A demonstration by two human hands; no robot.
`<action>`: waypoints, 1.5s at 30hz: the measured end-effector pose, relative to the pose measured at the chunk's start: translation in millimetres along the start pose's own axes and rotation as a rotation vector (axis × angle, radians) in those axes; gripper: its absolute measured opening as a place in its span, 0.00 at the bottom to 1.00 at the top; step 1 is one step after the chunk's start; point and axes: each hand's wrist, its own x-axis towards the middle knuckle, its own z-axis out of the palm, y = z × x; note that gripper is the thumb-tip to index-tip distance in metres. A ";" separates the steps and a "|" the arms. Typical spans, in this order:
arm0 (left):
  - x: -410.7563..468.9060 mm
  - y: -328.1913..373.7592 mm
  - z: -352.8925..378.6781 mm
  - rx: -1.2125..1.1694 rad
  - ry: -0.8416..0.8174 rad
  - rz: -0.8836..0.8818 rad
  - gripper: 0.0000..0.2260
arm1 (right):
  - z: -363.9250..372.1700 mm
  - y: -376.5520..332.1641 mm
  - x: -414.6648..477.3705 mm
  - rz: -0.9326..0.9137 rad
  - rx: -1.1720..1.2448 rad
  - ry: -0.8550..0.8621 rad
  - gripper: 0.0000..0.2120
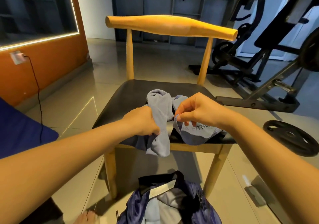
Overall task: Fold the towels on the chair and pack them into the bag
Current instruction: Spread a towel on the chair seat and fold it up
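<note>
A crumpled light blue towel (160,113) lies on the black seat of a wooden chair (131,92), one end hanging over the front edge. My left hand (143,120) grips the towel near the seat's front. My right hand (193,111) pinches another edge of it between thumb and fingers, above a part with dark lettering (200,129). On the floor in front of the chair stands a dark blue bag (172,204), open at the top, with pale blue cloth showing inside.
A black weight plate (291,137) lies on the tiled floor to the right. Gym machines (259,54) stand behind it. An orange wall (43,65) with a black cable runs along the left. Grey shelving is at the back.
</note>
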 end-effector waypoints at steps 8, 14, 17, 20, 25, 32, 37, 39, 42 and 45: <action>-0.5 12.5 -56.1 -0.491 0.002 -0.046 0.07 | -9.8 -11.3 0.2 -0.089 0.094 0.050 0.04; -4.9 27.6 -65.4 -1.003 -0.065 0.022 0.10 | -10.5 -26.6 2.0 -0.167 0.157 0.117 0.05; -7.6 34.5 -66.8 -1.194 -0.146 0.005 0.17 | -6.4 -25.4 3.8 -0.149 0.171 0.207 0.04; -7.0 34.8 -69.4 -1.345 -0.139 0.015 0.21 | -5.9 -19.3 6.1 -0.103 0.262 0.341 0.03; -4.4 37.0 -64.3 -1.222 0.028 0.028 0.09 | -9.6 -19.4 4.5 -0.072 0.316 0.417 0.02; -5.9 37.9 -55.1 -0.825 0.270 0.177 0.08 | -11.5 -29.4 0.9 -0.129 0.246 0.382 0.03; -4.7 37.9 -60.9 -0.962 0.131 0.218 0.05 | -15.2 -28.1 0.7 -0.134 0.216 0.458 0.03; -4.7 37.9 -63.1 -0.976 0.085 0.229 0.07 | -17.0 -26.7 0.2 -0.125 0.227 0.480 0.03; -6.9 40.5 -62.6 -0.936 0.069 0.264 0.07 | -18.5 -28.5 -1.1 -0.139 0.198 0.470 0.04; -9.5 44.1 -60.3 -0.900 0.082 0.281 0.06 | -18.5 -32.0 -1.5 -0.154 0.144 0.503 0.02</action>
